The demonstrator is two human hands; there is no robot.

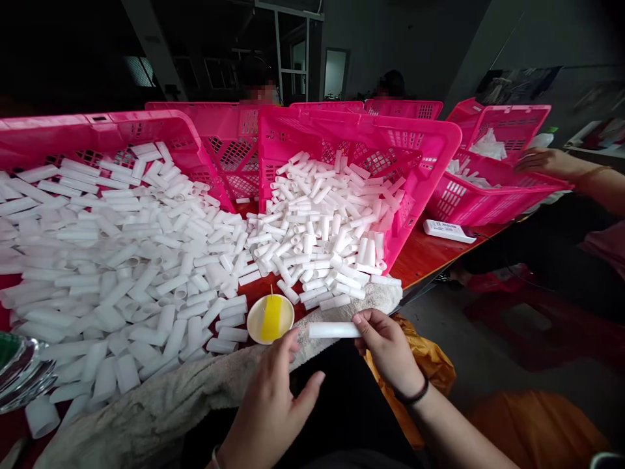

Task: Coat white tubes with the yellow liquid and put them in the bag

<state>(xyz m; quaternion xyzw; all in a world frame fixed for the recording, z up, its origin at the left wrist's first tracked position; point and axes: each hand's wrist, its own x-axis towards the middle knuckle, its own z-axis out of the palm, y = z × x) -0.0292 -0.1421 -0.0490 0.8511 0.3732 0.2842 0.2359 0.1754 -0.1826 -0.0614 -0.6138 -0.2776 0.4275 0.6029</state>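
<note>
In my right hand [388,348] is a white plastic tube [333,330], pinched at its right end and held level above my lap. My left hand [273,397] has thumb and fingers apart and holds nothing; its fingertips are close to the tube's free left end. Just beyond it stands a small round dish [256,314] with a yellow piece [271,318] and a thin stick in it. A big heap of loose white tubes [146,254] covers the table on the left. Shorter white tubes [322,208] spill from a pink crate [430,146] in the middle.
A grey towel [161,410] lines the near table edge. Another pink crate [146,124] stands at the left. Further right are a white box-shaped device [448,230], a pink crate [493,202] with white pieces, and another person's hand [547,161]. A shiny silver-green object [24,371] sits far left.
</note>
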